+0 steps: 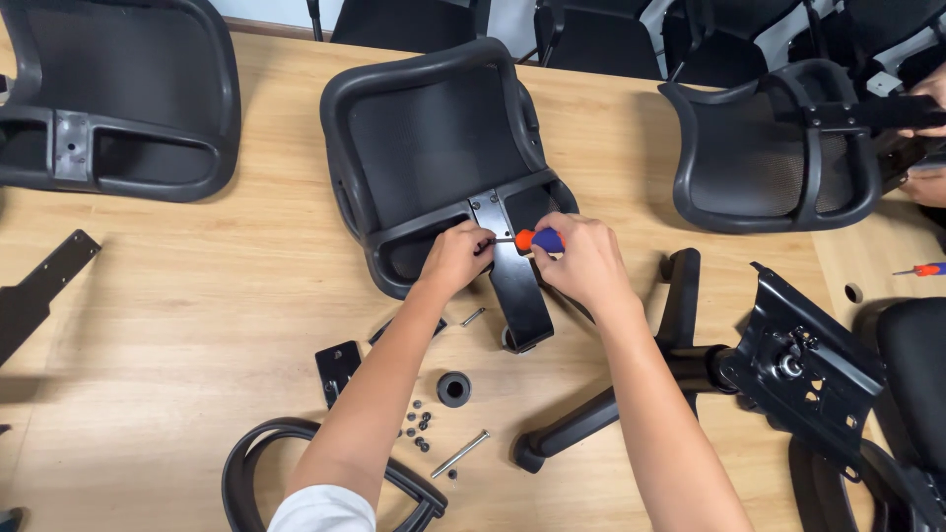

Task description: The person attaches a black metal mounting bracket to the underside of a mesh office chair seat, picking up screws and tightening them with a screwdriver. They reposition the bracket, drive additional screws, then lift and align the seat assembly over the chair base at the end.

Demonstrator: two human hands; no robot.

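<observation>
The right hand gripped a screwdriver at the bracket of a mesh chair back while the left hand pinched its tip

Light wooden table under even light; black chairs along far edge.

Both arms are bare from the hands back to above the elbow — no watch, no bracelet, no gloves. The left hand and right hand show no rings on the fingers in view. Well behind the left hand, at the upper arm, sits the edge of a short white sleeve — plain, without print.
</observation>
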